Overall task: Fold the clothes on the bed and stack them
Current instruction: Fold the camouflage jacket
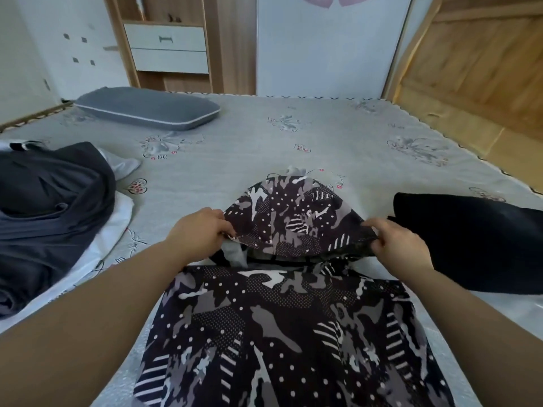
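Note:
A dark patterned hooded garment (288, 327) with camouflage shapes, dots and stripes lies flat on the bed in front of me. Its hood (293, 215) points away from me. My left hand (199, 233) pinches the hood's left lower edge. My right hand (399, 245) pinches the hood's right lower edge. A folded black garment (470, 239) lies to the right, just beyond my right hand. A loose heap of dark navy clothes (50, 212) over white fabric sits at the left.
The bed (323, 142) has a grey flowered cover. A grey pillow (147, 108) lies at the far left. Beyond the bed stand a wooden cabinet with white drawers (167, 48) and a white wardrobe door (329, 45). Wooden panelling (476, 69) runs along the right.

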